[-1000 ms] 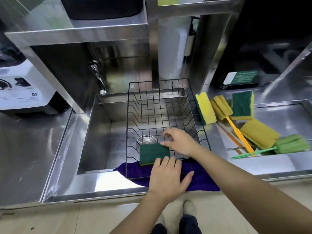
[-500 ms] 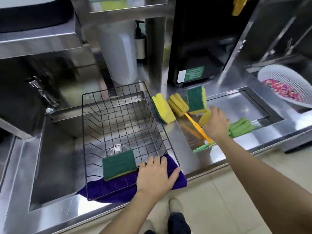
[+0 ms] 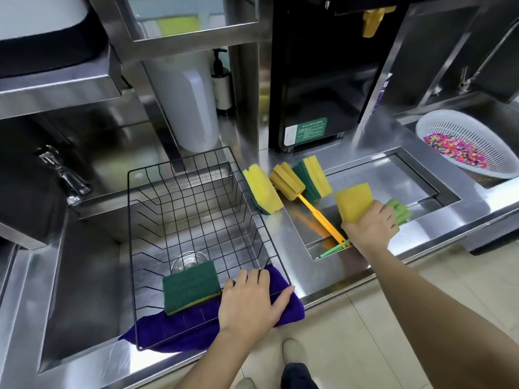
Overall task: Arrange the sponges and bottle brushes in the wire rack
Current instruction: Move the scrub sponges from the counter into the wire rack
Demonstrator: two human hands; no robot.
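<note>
The right hand has its grip closed around a yellow sponge, lifted above the small basin. The left hand lies flat, fingers spread, on the wire rack and purple cloth. One sponge (green side up) sits inside the rack; two sponges and a yellow bottle brush wait on the desk beside it.

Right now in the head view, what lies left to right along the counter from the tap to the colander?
Tap → wire rack → yellow sponge → yellow brush → green-backed sponge → sponge in right hand → white colander.
</note>
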